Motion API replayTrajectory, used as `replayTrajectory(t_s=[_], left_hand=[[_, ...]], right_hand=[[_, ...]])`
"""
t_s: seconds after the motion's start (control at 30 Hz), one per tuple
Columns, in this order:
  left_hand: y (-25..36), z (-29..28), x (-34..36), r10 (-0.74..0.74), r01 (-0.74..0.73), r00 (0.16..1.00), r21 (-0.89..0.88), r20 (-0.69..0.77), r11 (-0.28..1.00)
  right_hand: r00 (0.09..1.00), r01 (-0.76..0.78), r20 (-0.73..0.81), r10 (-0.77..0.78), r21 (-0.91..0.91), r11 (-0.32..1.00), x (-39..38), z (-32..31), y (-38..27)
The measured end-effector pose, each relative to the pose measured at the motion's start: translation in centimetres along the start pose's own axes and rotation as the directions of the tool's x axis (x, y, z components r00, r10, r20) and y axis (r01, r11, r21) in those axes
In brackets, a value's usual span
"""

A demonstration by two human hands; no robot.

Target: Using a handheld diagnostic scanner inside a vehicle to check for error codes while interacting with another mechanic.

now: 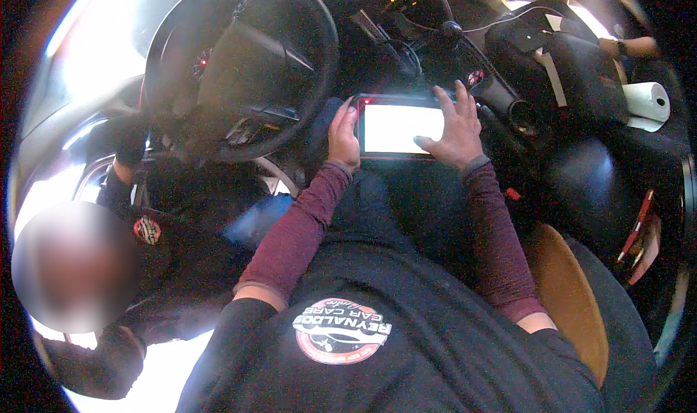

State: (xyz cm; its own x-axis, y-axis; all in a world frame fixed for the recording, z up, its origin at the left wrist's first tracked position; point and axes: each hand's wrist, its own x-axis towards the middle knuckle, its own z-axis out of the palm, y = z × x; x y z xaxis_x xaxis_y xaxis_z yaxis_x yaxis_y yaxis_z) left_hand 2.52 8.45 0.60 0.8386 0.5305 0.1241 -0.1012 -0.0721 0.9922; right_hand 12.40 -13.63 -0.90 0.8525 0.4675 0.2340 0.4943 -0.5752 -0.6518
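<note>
A tablet [396, 128] with a dark body, red trim and a glaring white screen is held over my lap. My left hand [343, 137] grips its left end, fingers along the edge. Across the right end lies my right hand [459, 131], its fingers stretched and spread past the top edge. The right thumb reaches over the lower part of the screen. What the screen displays is washed out by glare. The tablet's right end is hidden under that hand.
A steering wheel [243, 68] stands ahead on the left. The centre console [472, 50] runs to the right, with a black bag [581, 64] and a paper roll [650, 106] beyond it. Another person in a dark shirt [174, 268] is at the open door on the left.
</note>
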Motion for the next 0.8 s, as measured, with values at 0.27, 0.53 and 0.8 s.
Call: replayTrajectory(t_s=[0.27, 0.53, 0.8], left_hand=[[-0.4, -0.4, 0.1, 0.03, -0.03, 1.0, 0.02, 0.009, 0.999], [-1.0, -0.5, 0.7, 0.048, -0.047, 0.999, 0.081, -0.013, 0.996], [-1.7, -1.0, 1.0, 0.063, -0.065, 0.998, 0.081, 0.026, 0.995]], right_hand=[[0.997, 0.07, 0.039, -0.073, 0.08, 0.994, 0.4, 1.2, 2.9], [0.996, 0.078, -0.057, -0.071, 0.14, 0.987, 1.0, 2.7, 4.1], [0.994, 0.079, -0.087, -0.066, 0.161, 0.984, 1.1, 3.3, 4.4]])
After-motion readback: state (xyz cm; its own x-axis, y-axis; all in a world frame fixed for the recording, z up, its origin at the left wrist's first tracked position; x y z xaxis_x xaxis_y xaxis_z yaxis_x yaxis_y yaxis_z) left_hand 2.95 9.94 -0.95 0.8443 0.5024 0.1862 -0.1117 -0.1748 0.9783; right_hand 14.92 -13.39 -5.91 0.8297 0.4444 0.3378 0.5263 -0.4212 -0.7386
